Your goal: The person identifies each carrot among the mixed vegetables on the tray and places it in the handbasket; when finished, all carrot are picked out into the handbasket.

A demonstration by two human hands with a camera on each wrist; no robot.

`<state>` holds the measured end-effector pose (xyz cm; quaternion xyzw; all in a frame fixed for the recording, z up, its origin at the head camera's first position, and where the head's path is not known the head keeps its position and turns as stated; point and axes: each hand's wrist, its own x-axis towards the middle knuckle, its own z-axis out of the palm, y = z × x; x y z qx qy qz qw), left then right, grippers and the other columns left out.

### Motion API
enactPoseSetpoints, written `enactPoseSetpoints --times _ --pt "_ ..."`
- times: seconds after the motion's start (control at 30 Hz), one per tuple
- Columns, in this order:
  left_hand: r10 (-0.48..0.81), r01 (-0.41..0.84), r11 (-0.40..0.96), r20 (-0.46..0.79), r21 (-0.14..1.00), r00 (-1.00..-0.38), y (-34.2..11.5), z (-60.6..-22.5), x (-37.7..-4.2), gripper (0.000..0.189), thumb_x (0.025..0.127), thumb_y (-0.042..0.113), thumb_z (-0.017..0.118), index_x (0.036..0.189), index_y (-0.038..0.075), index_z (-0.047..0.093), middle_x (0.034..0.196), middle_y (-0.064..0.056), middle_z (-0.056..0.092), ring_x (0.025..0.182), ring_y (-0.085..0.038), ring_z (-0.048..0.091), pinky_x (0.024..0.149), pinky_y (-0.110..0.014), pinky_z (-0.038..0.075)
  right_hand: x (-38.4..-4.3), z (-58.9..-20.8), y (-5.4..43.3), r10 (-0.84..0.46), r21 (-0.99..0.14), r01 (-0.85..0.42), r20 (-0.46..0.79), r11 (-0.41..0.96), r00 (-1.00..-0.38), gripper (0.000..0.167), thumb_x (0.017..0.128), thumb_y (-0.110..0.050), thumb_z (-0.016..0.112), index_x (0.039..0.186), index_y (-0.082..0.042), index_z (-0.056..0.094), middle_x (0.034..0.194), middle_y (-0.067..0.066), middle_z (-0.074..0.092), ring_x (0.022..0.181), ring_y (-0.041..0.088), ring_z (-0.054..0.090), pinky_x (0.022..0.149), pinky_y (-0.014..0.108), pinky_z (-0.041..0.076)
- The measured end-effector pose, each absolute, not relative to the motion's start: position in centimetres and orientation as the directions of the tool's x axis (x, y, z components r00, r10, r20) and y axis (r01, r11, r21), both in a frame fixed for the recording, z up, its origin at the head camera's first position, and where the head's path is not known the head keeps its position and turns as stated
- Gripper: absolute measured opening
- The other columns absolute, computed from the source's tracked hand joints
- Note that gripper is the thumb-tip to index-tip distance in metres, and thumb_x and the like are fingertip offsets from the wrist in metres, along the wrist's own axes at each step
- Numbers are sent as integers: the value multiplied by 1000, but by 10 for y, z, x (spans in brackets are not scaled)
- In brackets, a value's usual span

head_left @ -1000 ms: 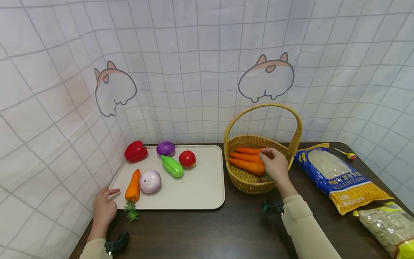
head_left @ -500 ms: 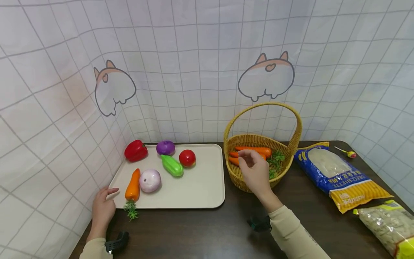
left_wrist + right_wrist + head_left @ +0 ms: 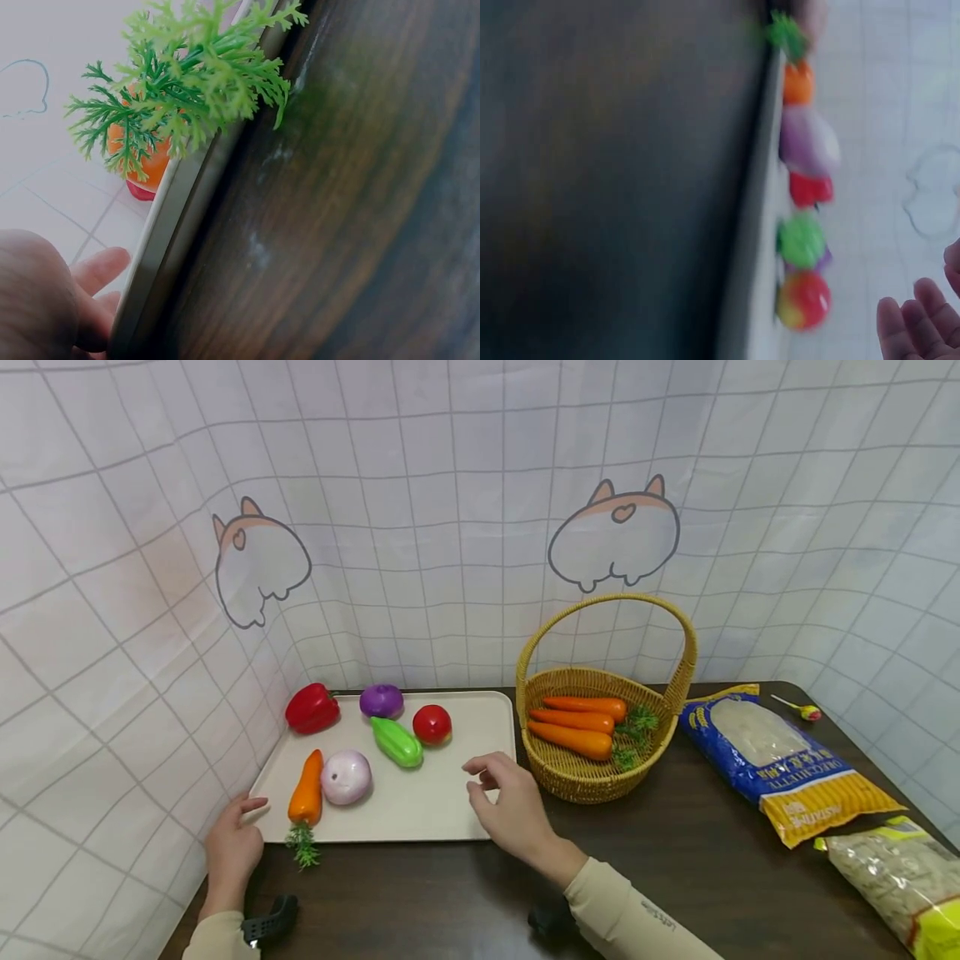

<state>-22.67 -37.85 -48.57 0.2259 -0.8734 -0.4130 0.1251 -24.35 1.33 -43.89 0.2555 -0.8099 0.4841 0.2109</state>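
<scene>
Hovering over the near right corner of the cream tray [image 3: 442,806], the right hand [image 3: 513,802] carries nothing: thumb and forefinger stand apart with a gap between, the other fingers loosely bent. Taking 12 o'clock as straight away from the person, the closest thing on the tray is the red apple [image 3: 432,725], at about half past ten from those fingertips; the right-wrist view shows a yellow patch on it and the fingers clear of it. Close beside the apple, nearer ten o'clock, lies the green eggplant [image 3: 397,743]. Its long axis runs from ten to four, so its four-o'clock end points roughly towards this hand; that line, with the apple next to it, looks to be what a reach from here would depend on. The right hand is nearer to both than the left.

The left hand [image 3: 234,847] lies at the tray's near left corner, one digit straight over the rim. Its other fingers are partly hidden, so I cannot tell whether it grips the edge or merely rests there. At two o'clock from it is an orange carrot [image 3: 306,793], its leafy top hanging over the near rim towards six.

At two o'clock from the right hand, the wicker basket [image 3: 588,789] holds three carrots [image 3: 572,740], tips towards half past nine.
</scene>
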Motion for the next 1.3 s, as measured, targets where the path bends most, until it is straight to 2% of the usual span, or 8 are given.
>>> enactPoseSetpoints --times 0.13,0.33,0.47,0.67,0.73,1.07,1.3 --pt "-512 -307 548 22 778 -859 -378 -486 -227 58 78 -9 28 130 -4 55 156 -20 30 143 -45 22 109 -61 25 -235 -447 -10 -267 -748 -570 504 340 -821 18 86 -3 65 103 -9 67 99 8 67 83 15 61 75 30 56" --pt "-511 -304 556 30 774 -859 -377 -487 -227 57 78 -9 29 130 -4 55 156 -20 31 143 -45 23 105 -57 29 -228 -455 -40 -329 -740 -589 496 323 -803 19 86 -3 65 104 -10 67 100 6 66 85 22 61 76 31 56" --pt "-506 -304 559 27 771 -862 -377 -487 -229 58 78 -8 30 130 -3 55 156 -18 32 143 -44 24 93 -51 32 -225 -457 -57 -344 -771 -558 457 306 -820 21 86 -5 64 107 -10 66 103 4 65 89 24 60 78 29 55" --pt "-505 -302 585 47 753 -862 -377 -487 -229 55 79 -9 32 127 -3 57 154 -19 34 141 -44 28 75 -40 36 -220 -458 -85 -333 -859 -425 326 286 -885 27 86 -9 65 113 -10 64 109 2 62 99 26 57 83 31 54" --pt "-506 -302 592 52 747 -861 -378 -486 -228 55 78 -9 32 127 -3 58 154 -19 35 140 -44 30 69 -37 34 -218 -460 -94 -332 -877 -388 290 282 -897 29 85 -11 66 114 -9 64 110 2 61 101 25 56 85 30 54" --pt "-511 -306 582 47 753 -858 -378 -487 -228 56 77 -9 33 126 -3 59 154 -19 35 141 -44 28 87 -46 33 -211 -468 -132 -356 -893 -359 254 270 -899 32 83 -18 71 115 -16 64 112 -3 60 102 17 58 84 21 49" --pt "-523 -300 570 57 765 -850 -378 -486 -228 55 77 -8 31 125 -4 59 153 -21 36 140 -45 28 103 -56 30 -214 -471 -155 -339 -883 -363 257 299 -905 36 82 -22 74 115 -13 64 111 -6 60 97 14 58 80 18 44"
